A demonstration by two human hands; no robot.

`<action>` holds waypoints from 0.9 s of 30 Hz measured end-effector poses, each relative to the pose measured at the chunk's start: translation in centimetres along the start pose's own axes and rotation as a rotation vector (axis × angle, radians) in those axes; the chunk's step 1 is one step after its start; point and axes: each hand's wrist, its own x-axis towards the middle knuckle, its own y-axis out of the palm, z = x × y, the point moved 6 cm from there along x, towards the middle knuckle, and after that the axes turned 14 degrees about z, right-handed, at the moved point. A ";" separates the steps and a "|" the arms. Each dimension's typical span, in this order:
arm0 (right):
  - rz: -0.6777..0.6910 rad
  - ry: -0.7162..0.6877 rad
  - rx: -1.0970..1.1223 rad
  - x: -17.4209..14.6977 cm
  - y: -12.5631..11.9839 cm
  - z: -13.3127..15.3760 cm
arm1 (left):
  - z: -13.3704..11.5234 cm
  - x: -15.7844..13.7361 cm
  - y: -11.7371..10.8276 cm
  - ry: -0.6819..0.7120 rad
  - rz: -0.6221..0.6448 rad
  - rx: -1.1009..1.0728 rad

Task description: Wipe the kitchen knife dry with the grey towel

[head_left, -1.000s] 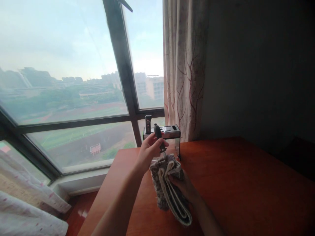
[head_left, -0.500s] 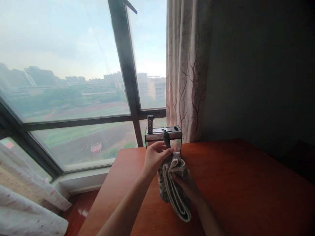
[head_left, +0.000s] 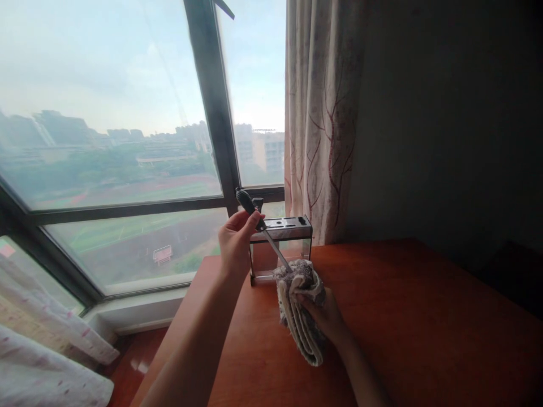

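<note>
My left hand (head_left: 238, 240) is closed round the black ribbed handle of a sharpening steel (head_left: 275, 247), which slants down to the right. Its thin grey rod runs into a folded grey-and-white cloth (head_left: 299, 311), and the tip is hidden there. Closed on the cloth from the right, my right hand (head_left: 324, 314) has its thumb on the folds, while its other fingers are mostly hidden. Just behind stands a knife block (head_left: 291, 223) with a slotted metallic top and see-through sides. A dark knife handle (head_left: 258, 202) sticks up from its left end, partly covered by the steel's handle.
The reddish-brown wooden table (head_left: 403, 316) spreads to the right, its left edge near my left forearm. Beyond it are large windows (head_left: 127, 141), a patterned curtain (head_left: 320, 124) behind the block, and another curtain (head_left: 51, 362) at lower left.
My left hand has moved left and up with the handle, drawing more of the rod out of the cloth. The cloth stays in my right hand, slightly shifted and turned.
</note>
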 end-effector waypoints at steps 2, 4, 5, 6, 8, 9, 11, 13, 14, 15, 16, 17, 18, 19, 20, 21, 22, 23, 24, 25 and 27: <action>-0.015 0.034 0.070 -0.1 -0.2 -0.5 | -0.5 0.6 -0.2 0.000 0.026 0.015; -0.039 0.064 0.134 -0.3 -0.3 -1.0 | -0.7 0.9 -0.2 -0.005 0.066 0.019; -0.051 0.074 0.166 -0.4 -0.4 -1.1 | -0.8 1.1 -0.1 -0.007 0.088 0.012; -0.057 0.086 0.199 -0.5 -0.5 -1.3 | -0.9 1.2 0.1 -0.007 0.112 0.004; -0.084 0.116 0.269 -0.7 -0.9 -1.7 | -1.3 1.6 0.6 0.004 0.153 -0.003; -0.108 0.136 0.300 -0.8 -1.2 -1.9 | -1.7 1.9 0.8 0.019 0.165 0.002; -0.184 0.176 0.351 -1.0 -2.1 -2.5 | -2.8 2.7 1.4 0.073 0.184 0.027; -0.266 0.206 0.395 -1.2 -3.0 -3.0 | -4.0 3.8 2.3 0.144 0.216 0.063; -0.294 0.219 0.417 -1.3 -3.3 -3.2 | -4.6 4.4 2.8 0.174 0.239 0.081; -0.317 0.229 0.440 -1.3 -3.5 -3.4 | -5.1 5.0 3.3 0.197 0.270 0.094; -0.332 0.240 0.465 -1.3 -3.6 -3.6 | -5.6 5.7 3.8 0.216 0.300 0.102; -0.340 0.254 0.490 -1.3 -3.5 -3.7 | -6.0 6.3 4.4 0.235 0.334 0.108; -0.344 0.272 0.513 -1.3 -3.4 -3.9 | -6.5 7.0 4.9 0.252 0.368 0.110; -0.343 0.287 0.536 -1.3 -3.2 -3.9 | -6.9 7.6 5.3 0.268 0.397 0.112; -0.340 0.298 0.556 -1.2 -3.1 -3.9 | -7.3 8.2 5.6 0.278 0.425 0.116; -0.336 0.306 0.570 -1.2 -2.9 -3.9 | -7.6 8.8 5.9 0.286 0.446 0.119; -0.335 0.312 0.580 -1.2 -2.8 -3.9 | -8.0 9.3 6.2 0.291 0.465 0.125; -0.334 0.315 0.587 -1.2 -2.7 -3.8 | -8.2 9.9 6.4 0.291 0.484 0.132; -0.333 0.318 0.594 -1.3 -2.7 -3.8 | -8.4 10.4 6.7 0.288 0.499 0.140; -0.334 0.323 0.600 -1.3 -2.7 -3.8 | -8.5 10.8 6.8 0.281 0.509 0.148; -0.335 0.330 0.609 -1.3 -2.6 -3.9 | -8.3 11.6 7.1 0.268 0.511 0.164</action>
